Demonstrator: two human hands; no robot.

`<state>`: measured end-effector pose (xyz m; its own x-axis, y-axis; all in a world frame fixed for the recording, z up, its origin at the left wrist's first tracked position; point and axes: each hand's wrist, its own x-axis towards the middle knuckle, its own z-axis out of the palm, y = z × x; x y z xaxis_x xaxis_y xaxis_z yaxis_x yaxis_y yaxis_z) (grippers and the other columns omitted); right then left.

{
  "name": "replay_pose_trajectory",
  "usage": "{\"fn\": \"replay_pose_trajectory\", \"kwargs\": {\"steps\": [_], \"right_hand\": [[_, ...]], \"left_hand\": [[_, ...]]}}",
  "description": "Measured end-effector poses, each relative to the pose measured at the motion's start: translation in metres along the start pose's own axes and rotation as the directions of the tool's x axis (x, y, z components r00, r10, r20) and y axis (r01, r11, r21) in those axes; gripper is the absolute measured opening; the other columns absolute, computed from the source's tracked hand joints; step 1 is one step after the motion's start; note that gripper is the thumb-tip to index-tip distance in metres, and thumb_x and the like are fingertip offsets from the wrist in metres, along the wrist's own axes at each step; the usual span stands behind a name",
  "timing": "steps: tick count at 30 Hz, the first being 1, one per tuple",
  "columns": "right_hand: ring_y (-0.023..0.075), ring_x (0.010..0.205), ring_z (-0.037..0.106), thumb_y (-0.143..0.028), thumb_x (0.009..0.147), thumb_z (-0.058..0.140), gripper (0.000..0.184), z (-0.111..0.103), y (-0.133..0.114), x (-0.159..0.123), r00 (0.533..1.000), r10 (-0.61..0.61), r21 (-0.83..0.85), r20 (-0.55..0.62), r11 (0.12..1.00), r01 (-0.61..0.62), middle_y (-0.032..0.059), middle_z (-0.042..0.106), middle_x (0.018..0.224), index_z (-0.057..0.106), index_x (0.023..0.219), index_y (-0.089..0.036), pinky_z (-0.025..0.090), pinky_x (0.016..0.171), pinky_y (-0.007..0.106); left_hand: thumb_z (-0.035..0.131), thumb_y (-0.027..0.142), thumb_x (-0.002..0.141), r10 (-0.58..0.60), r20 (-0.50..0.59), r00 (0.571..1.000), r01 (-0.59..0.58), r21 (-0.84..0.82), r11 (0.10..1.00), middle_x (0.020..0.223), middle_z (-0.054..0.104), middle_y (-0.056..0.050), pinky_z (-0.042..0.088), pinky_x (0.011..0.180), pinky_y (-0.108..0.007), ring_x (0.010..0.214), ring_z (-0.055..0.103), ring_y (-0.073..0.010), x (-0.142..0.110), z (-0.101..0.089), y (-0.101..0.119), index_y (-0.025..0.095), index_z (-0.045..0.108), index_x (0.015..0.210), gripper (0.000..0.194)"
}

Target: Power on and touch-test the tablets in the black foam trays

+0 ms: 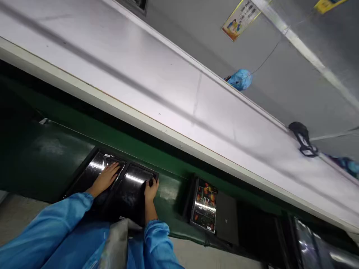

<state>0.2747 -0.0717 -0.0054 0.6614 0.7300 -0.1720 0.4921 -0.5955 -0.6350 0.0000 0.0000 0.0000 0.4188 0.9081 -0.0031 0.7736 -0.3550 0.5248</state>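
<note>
My left hand (105,181) lies with its fingers stretched across a glossy black screen panel (99,164) that has a small white label near its upper edge. Beside it, a second glossy black panel (131,188) rests in a dark frame on the green work surface (169,186). My right hand (151,190) is at the upper right corner of this second panel, thumb and fingers bent together around something small and dark that I cannot make out. The panels' lower parts reach close to my body.
Further right lies a lit screen (205,205) showing colourful pictures, next to a dark grey panel (227,216). More glossy panels (305,239) sit at the lower right. A long white shelf (179,97) crosses above the green surface. Beyond it shows a person's blue cap (241,79).
</note>
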Motion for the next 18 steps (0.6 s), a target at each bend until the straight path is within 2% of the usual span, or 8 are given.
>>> {"fn": "replay_pose_trajectory", "kwargs": {"steps": [3, 6, 12, 18], "right_hand": [[0.0357, 0.130, 0.052, -0.030, 0.081, 0.062, 0.043, 0.002, -0.001, -0.004, 0.999, 0.024, 0.004, -0.033, 1.000, -0.024, 0.0234, 0.051, 0.141, 0.068, 0.118, -0.010, 0.044, 0.103, 0.040], [0.0350, 0.130, 0.051, -0.027, 0.080, 0.062, 0.037, 0.005, -0.003, -0.008, 0.996, 0.046, 0.006, -0.071, 0.999, -0.046, 0.0225, 0.053, 0.139, 0.069, 0.113, -0.012, 0.042, 0.105, 0.041], [0.0330, 0.126, 0.053, -0.023, 0.078, 0.063, 0.028, 0.005, -0.008, -0.007, 0.993, 0.073, 0.016, -0.093, 0.997, -0.071, 0.0204, 0.055, 0.133, 0.068, 0.103, -0.014, 0.042, 0.104, 0.040], [0.0304, 0.124, 0.055, -0.026, 0.080, 0.062, 0.028, 0.001, -0.008, -0.010, 0.996, 0.050, 0.010, -0.069, 0.999, -0.049, 0.0179, 0.054, 0.134, 0.066, 0.105, -0.016, 0.044, 0.101, 0.037]], "left_hand": [[0.041, 0.028, 0.092, -0.007, 0.004, 1.000, 0.007, 0.020, 1.000, 0.135, 0.060, -0.014, 0.037, 0.110, -0.051, 0.128, 0.050, -0.0293, 0.035, 0.001, 0.005, 0.018, 0.062, 0.128, 0.043], [0.045, 0.028, 0.091, -0.023, -0.002, 1.000, 0.023, 0.050, 0.998, 0.123, 0.065, -0.013, 0.031, 0.111, -0.057, 0.120, 0.054, -0.0312, 0.052, 0.000, 0.008, 0.021, 0.066, 0.120, 0.037], [0.046, 0.025, 0.092, -0.036, -0.012, 0.999, 0.037, 0.101, 0.994, 0.119, 0.064, -0.012, 0.024, 0.113, -0.059, 0.117, 0.053, -0.0308, 0.049, -0.005, 0.013, 0.023, 0.067, 0.115, 0.032], [0.047, 0.029, 0.092, -0.041, 0.015, 0.999, 0.039, 0.129, 0.991, 0.115, 0.064, -0.011, 0.032, 0.106, -0.055, 0.112, 0.052, -0.0321, 0.051, -0.013, 0.014, 0.023, 0.068, 0.113, 0.031]]}}
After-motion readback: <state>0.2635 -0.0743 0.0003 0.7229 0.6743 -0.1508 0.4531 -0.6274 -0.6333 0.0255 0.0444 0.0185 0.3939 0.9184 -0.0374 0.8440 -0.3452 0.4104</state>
